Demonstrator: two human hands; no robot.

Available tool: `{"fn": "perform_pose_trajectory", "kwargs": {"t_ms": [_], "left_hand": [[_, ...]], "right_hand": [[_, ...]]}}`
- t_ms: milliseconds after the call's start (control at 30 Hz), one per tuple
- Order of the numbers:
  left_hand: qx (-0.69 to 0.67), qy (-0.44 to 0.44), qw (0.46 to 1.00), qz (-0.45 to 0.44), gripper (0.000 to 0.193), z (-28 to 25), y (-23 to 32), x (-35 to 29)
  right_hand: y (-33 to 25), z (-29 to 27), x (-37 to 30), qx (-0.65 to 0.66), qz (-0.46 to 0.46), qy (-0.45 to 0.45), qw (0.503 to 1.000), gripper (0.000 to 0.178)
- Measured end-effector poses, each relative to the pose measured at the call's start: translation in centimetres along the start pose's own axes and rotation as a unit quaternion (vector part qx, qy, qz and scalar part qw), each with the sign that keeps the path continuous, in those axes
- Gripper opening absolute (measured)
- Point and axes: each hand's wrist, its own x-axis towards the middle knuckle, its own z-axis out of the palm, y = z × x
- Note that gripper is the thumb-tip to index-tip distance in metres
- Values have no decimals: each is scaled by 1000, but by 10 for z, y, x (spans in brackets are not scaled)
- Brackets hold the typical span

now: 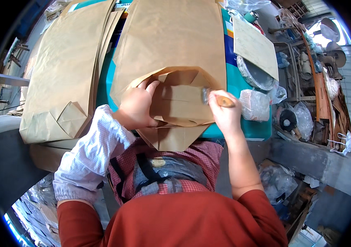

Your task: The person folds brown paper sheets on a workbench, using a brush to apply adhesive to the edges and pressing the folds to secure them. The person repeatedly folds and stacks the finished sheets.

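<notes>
A brown paper bag (171, 45) lies in front of me, its near end spread into a many-sided opening with folded flaps. My left hand (136, 105) holds the left side of that opening, thumb low and fingers higher along the edge. In my right hand (227, 111) is a brush (225, 101) with a wooden handle. Its bristle end, slightly blurred, is at the right inner edge of the opening. One pointed flap (171, 138) hangs over the table's near edge toward my lap.
Stacked paper bags (64, 70) with folded ends lie at the left. On the teal table cover (235, 88), to the right, are a round grey basin (255, 76) partly under a pale board (255, 45), and a plastic-wrapped bundle (254, 105). Cluttered shelving (307, 61) stands farther right.
</notes>
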Motion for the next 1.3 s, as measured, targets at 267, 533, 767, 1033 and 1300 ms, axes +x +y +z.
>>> {"fn": "perform_pose_trajectory", "kwargs": {"t_ms": [267, 533, 767, 1033, 1300], "left_hand": [[83, -34, 996, -21, 91, -11, 6, 2], [149, -75, 984, 68, 68, 1, -16, -1], [13, -73, 997, -27, 37, -2, -13, 3], [85, 123, 988, -24, 13, 39, -27, 33], [-57, 115, 981, -148, 25, 33, -45, 60]], "right_hand": [[-5, -38, -11, 125, 58, -101, 985, 12], [-27, 13, 25, 89, -190, -295, 932, 21], [-3, -7, 23, 81, -73, -183, 977, 13], [-18, 20, -8, 178, 132, -79, 972, 13], [-40, 86, -11, 261, 74, -80, 959, 13]]}}
